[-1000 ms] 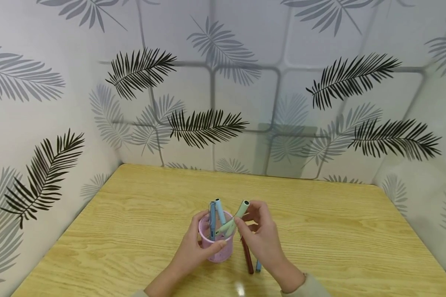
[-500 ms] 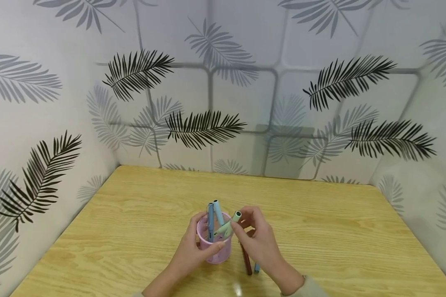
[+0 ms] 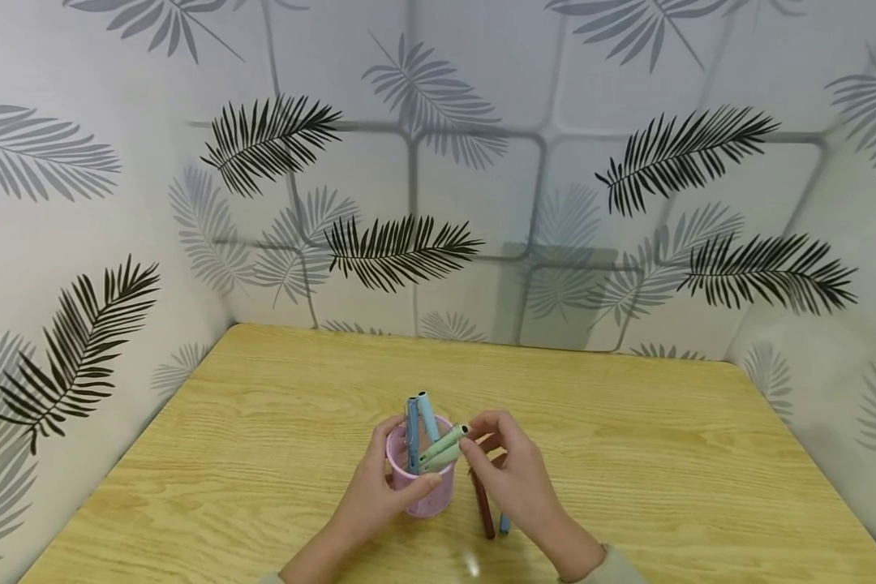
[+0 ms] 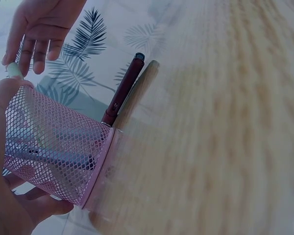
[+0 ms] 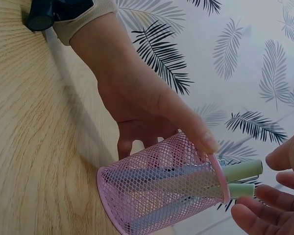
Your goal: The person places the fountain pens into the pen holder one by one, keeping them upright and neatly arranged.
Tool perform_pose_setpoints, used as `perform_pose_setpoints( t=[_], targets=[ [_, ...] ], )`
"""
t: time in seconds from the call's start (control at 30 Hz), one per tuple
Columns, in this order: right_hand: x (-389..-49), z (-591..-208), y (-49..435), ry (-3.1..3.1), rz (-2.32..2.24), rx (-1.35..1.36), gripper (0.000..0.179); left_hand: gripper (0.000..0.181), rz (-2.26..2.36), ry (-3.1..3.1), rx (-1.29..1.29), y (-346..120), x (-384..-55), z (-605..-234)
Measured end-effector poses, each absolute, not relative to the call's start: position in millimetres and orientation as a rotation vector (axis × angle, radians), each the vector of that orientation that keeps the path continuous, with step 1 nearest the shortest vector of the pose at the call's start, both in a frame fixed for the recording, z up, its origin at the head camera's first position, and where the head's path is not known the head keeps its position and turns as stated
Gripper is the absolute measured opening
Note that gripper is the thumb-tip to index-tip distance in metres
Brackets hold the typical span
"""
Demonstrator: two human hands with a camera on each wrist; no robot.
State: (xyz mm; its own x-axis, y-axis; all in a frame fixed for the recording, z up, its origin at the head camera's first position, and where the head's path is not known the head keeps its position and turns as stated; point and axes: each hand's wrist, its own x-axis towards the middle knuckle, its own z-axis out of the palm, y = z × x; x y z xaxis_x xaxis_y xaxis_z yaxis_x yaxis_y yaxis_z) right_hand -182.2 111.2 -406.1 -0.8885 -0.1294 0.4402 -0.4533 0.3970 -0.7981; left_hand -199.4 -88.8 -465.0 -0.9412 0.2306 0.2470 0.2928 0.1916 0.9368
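Observation:
A pink mesh cup (image 3: 427, 495) stands on the wooden table (image 3: 628, 454), and my left hand (image 3: 378, 491) grips it round its side. Two light-blue pens (image 3: 418, 418) stand upright in it. Two pale-green pens (image 3: 445, 444) lean over its right rim. My right hand (image 3: 507, 474) hovers just right of the green pens' ends with relaxed fingers, holding nothing. In the right wrist view the cup (image 5: 161, 191) shows the green pens (image 5: 242, 171) poking out, just clear of my right fingers (image 5: 264, 215). The left wrist view shows the cup (image 4: 54, 147) and my right hand (image 4: 39, 24) beyond it.
A dark-red pen (image 3: 482, 507) and a blue pen (image 3: 504, 526) lie on the table just right of the cup, under my right hand. The dark-red pen (image 4: 122, 90) also shows in the left wrist view. Leaf-patterned walls close the table on three sides.
The green pen held by my right hand has slid down into the cup and leans on its rim. My right hand has let it go. My left hand stays on the cup.

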Motion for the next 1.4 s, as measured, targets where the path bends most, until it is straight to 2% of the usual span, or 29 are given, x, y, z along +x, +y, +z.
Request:
perform_pose_setpoints(
  t=[0.6,1.4],
  targets=[
    [-181.3,-406.7,118.5,-2.389,1.536,0.429,0.009,0.079,-1.890,-2.369,-0.527,-88.8,-199.8,-466.2],
    [-187.5,-416.4,136.8,-2.395,1.476,0.355,0.014,0.078,-1.914,-2.366,-0.534,-88.0,-195.3,-457.5]
  ],
)
